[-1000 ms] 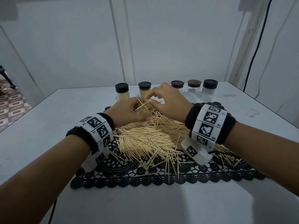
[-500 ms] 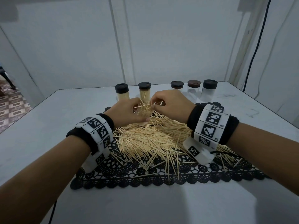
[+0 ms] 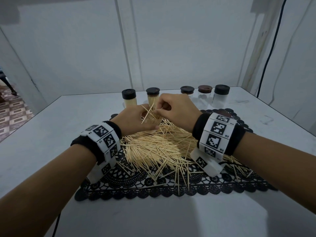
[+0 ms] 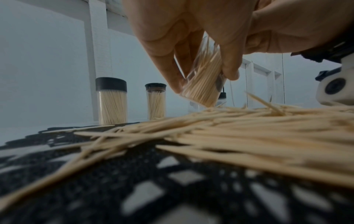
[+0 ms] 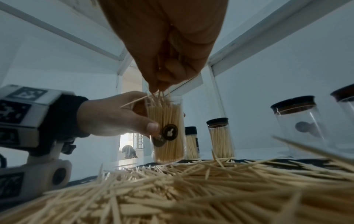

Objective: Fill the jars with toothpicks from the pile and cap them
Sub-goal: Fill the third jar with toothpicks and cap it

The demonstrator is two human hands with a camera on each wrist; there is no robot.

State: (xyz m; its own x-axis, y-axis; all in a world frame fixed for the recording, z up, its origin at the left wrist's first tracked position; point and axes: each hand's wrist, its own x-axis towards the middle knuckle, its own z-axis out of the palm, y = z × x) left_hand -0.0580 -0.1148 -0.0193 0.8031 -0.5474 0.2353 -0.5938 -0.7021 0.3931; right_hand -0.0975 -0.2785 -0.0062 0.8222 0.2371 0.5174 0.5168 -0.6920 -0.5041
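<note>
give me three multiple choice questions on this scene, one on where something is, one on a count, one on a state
1. Where does the toothpick pile lie?
A. on the black lace mat
B. on the bare table
C. in a tray

2. How many capped jars stand in the back row?
A. three
B. five
C. seven

3. How is the open jar?
A. empty
B. capped
C. nearly full

Key: 1 A, the mat shows under and around the pile. 2 B, the head view shows five caps, from the leftmost jar to the rightmost jar. 3 C, the left hand holds it packed with toothpicks while the right hand feeds more in.
</note>
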